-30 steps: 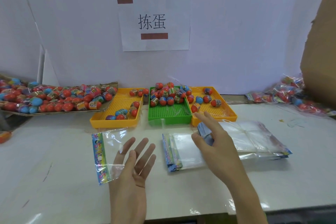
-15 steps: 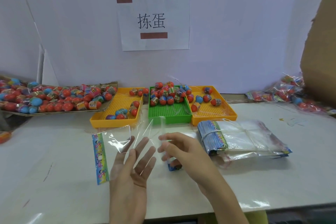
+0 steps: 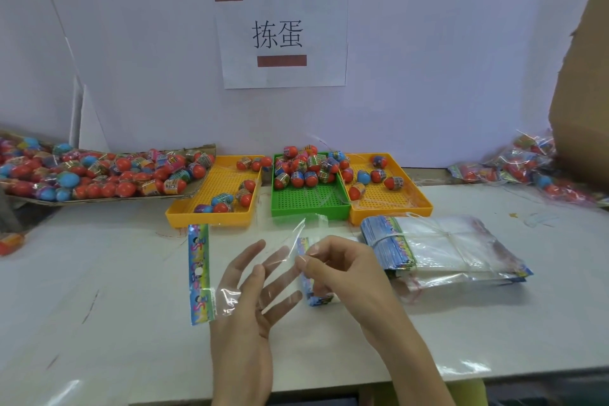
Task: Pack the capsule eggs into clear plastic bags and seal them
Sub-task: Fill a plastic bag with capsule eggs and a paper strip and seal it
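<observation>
Clear plastic bag with a printed rainbow header strip (image 3: 211, 273) is held above the white table (image 3: 99, 306), in front of the yellow and green mesh trays of red and blue capsule eggs (image 3: 306, 168). Left hand (image 3: 250, 300) is spread flat behind the film; right hand (image 3: 342, 270) pinches the open edge. Film judged light, limp, slippery and clingy: best gripped at the mouth layers or the stiffer header, never mid-panel
</observation>
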The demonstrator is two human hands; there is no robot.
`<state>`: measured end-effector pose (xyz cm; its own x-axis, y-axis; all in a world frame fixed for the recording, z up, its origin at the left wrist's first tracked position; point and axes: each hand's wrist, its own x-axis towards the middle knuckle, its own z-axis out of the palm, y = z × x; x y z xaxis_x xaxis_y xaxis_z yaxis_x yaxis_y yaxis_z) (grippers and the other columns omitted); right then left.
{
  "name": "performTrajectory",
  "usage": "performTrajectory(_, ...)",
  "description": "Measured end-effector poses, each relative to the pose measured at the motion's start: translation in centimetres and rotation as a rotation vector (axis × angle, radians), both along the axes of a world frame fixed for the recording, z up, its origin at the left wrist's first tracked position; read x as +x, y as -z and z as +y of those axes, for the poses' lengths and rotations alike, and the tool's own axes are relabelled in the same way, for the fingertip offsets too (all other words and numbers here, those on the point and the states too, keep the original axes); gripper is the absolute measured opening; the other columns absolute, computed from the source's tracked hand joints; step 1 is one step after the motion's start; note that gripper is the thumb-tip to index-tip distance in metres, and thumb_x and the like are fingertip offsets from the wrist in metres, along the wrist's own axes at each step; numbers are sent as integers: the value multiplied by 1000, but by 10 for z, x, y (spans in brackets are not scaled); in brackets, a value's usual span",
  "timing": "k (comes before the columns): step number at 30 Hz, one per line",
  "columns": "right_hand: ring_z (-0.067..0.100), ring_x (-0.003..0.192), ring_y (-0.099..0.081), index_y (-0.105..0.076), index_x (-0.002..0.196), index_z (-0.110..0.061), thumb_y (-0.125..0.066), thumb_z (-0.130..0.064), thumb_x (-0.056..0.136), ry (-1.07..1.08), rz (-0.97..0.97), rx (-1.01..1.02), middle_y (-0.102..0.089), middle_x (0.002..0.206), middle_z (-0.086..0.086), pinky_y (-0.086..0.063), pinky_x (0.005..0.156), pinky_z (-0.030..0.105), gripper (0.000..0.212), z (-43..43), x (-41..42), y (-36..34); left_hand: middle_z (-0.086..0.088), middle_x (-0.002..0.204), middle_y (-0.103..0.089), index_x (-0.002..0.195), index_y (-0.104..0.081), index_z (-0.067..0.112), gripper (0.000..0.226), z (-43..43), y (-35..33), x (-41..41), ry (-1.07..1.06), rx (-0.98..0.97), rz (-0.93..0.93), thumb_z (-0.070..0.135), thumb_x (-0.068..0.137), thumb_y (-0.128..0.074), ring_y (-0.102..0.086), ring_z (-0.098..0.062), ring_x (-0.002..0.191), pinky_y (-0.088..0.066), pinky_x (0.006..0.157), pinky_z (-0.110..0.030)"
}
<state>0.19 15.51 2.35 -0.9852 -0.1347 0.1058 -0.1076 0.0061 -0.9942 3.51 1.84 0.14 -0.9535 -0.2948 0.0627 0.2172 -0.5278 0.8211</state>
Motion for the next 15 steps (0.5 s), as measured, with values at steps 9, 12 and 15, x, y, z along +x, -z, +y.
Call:
performTrajectory(9, 14, 55, -58, -65, 74, -19, -82, -14, 82, -96, 6, -21, -63, 72, 1, -50, 56, 24, 20, 8, -1, 1, -8, 116, -75, 114, -72, 17, 38, 2, -1, 0, 41, -12, 5, 37, 89, -51, -73, -26, 106, -61, 69, -29)
performTrajectory(12, 15, 56, -58, -66, 76, -19, -80, -11, 84, -95, -14, -44, -66, 75, 9, -51, 55, 26, 17, 8, -3, 3, -11, 119, -74, 116, -70, 12, 41, 0, -1, 2, 110, 32, -6, 36, 90, -51, -72, -30, 108, -62, 67, -33)
performTrajectory(15, 17, 55, -58, -64, 77, -14, -81, -9, 83, -67, -29, -81, -62, 72, 8, -51, 54, 27, 19, 11, -6, 5, -13, 122, -72, 118, -69, 12, 40, -5, -2, 2, 143, 121, -29, 36, 91, -51, -72, -33, 109, -62, 68, -33)
